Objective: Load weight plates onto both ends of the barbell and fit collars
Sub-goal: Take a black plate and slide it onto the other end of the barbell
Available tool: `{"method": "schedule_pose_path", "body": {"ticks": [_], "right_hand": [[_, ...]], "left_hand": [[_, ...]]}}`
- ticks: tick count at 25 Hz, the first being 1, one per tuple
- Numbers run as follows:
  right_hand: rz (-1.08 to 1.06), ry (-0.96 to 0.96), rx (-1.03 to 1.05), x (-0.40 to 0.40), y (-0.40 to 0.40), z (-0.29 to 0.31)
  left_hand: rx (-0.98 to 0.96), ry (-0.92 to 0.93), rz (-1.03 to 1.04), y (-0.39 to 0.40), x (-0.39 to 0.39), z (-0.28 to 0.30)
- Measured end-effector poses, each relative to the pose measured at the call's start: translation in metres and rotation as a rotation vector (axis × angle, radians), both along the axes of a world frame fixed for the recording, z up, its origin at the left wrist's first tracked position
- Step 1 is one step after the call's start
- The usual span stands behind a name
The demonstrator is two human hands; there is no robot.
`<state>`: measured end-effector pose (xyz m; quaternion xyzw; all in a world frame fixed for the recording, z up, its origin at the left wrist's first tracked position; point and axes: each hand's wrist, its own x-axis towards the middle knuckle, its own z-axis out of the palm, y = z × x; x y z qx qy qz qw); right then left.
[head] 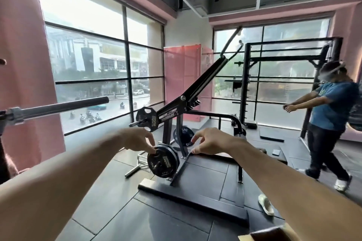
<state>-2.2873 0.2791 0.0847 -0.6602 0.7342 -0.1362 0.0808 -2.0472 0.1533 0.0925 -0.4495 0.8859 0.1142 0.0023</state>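
Observation:
A stack of small black weight plates (163,160) sits on a storage peg low on a black lever machine (192,92). My left hand (137,140) reaches out with its fingertips touching the top rim of the front plate. My right hand (207,140) hovers just right of the stack, fingers spread and loosely bent, holding nothing. The bare steel sleeve of the barbell (58,106) juts in from the left edge at about chest height, with no plate on it. No collar is in sight.
Another black plate (145,116) hangs on the machine's loading horn, and a larger one (183,136) stands behind the frame. A person in a blue shirt (331,115) moves at the right by a black rack (274,76). A white shoe (266,204) lies on the rubber floor. Windows fill the left wall.

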Motion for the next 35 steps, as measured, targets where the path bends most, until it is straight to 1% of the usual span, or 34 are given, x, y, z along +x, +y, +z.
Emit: {"method": "schedule_pose_path", "body": {"ticks": [3, 7, 9, 12, 15, 18, 25, 29, 35], "right_hand": [[0.054, -0.01, -0.019, -0.051, -0.077, -0.001], [0.115, 0.014, -0.015, -0.116, -0.184, 0.018], [0.146, 0.011, -0.037, -0.135, -0.232, 0.028], [0.219, 0.004, -0.019, -0.145, -0.312, 0.03], [0.295, -0.044, -0.009, -0.147, -0.396, 0.024], [0.336, -0.07, -0.048, -0.147, -0.478, 0.024], [0.375, -0.065, -0.102, -0.127, -0.693, 0.049], [0.452, -0.088, -0.071, -0.098, -0.801, 0.048], [0.602, -0.155, -0.095, -0.039, -0.964, 0.044]], "left_hand": [[0.03, 0.027, 0.067, -0.068, -0.037, 0.0], [0.032, 0.064, 0.194, -0.155, -0.081, 0.016], [0.025, 0.077, 0.229, -0.187, -0.094, 0.022], [-0.001, 0.045, 0.29, -0.242, -0.106, 0.027], [-0.032, 0.039, 0.344, -0.313, -0.113, 0.029], [-0.067, 0.045, 0.353, -0.39, -0.116, 0.033], [-0.113, 0.067, 0.396, -0.588, -0.099, 0.062], [-0.111, 0.024, 0.448, -0.672, -0.079, 0.066], [-0.133, -0.048, 0.6, -0.792, -0.025, 0.071]]}}
